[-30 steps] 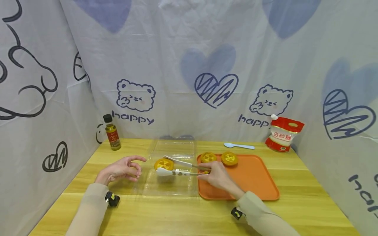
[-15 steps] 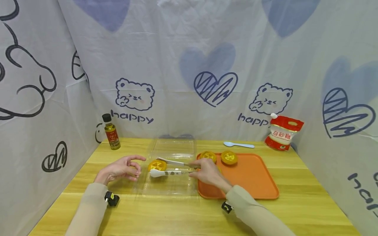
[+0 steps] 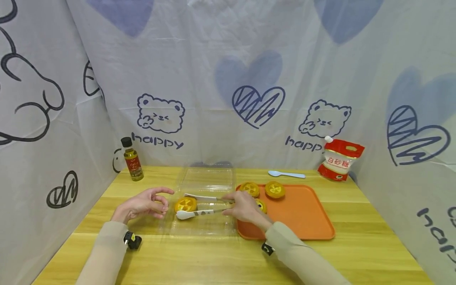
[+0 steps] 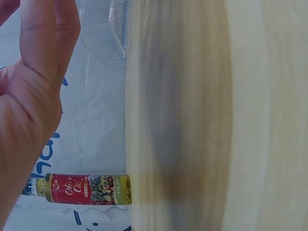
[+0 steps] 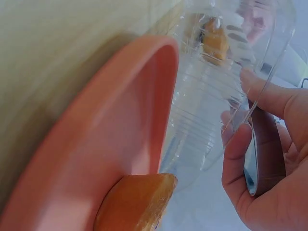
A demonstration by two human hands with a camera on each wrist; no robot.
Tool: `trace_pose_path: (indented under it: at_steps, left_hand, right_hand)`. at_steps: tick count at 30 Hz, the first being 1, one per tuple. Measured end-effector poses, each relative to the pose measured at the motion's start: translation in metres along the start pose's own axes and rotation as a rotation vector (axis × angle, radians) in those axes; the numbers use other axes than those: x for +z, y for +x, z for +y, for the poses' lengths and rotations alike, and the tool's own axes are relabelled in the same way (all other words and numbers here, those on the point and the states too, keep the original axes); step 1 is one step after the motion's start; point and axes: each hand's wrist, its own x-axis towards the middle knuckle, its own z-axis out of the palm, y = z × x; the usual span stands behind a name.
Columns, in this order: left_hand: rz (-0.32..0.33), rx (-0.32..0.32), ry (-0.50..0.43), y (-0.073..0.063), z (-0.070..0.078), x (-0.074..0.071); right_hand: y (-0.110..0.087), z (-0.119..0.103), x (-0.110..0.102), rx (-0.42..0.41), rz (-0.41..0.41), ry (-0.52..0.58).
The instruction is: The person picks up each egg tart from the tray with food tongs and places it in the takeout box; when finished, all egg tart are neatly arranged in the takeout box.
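My right hand [image 3: 244, 206] grips a pair of tongs [image 3: 204, 213] by their metal handles; the metal bend shows inside the palm in the right wrist view. The tongs' white, dark-spotted arms reach left into a clear plastic clamshell box [image 3: 213, 228] with its lid raised at the back. Between their spread tips is a round yellow tart [image 3: 185, 204], near the box's left wall. My left hand [image 3: 144, 204] hovers just left of the box with loosely bent fingers, holding nothing. Several similar tarts [image 3: 275, 190] are on the orange tray [image 3: 299, 217], one partly behind my right hand.
An olive oil bottle [image 3: 133, 163] stands at the back left. Behind the tray lies a pale blue spoon [image 3: 286, 174]. A red and white sugar bag [image 3: 340, 160] leans near the back right corner. Printed cloth [image 3: 206, 118] walls in the wooden table [image 3: 199, 261].
My right hand has moved left and slightly down with the tongs, and the tart has shifted left towards the box's side. More of the tart behind my hand shows. My left hand stays put.
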Motion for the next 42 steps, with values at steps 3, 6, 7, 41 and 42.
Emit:
trace_pose_path:
  at_steps: [3, 6, 7, 41, 42]
  left_hand:
    - [0.005, 0.006, 0.002, 0.001, 0.001, 0.000]
    - [0.010, 0.004, 0.000, 0.001, 0.001, 0.001]
    - [0.011, 0.004, 0.000, 0.001, 0.001, 0.002]
    - [-0.024, 0.018, -0.004, 0.000, 0.001, 0.003]
    - [-0.023, 0.019, -0.005, -0.001, 0.001, 0.002]
  right_hand:
    - [-0.001, -0.001, -0.002, 0.021, 0.007, 0.020]
    - [-0.004, -0.002, -0.006, 0.048, 0.009, 0.034]
    - [-0.005, -0.002, -0.008, 0.049, 0.010, 0.031]
    - [-0.017, 0.013, -0.017, 0.023, 0.002, 0.077]
    - [-0.017, 0.015, -0.017, 0.023, 0.001, 0.093]
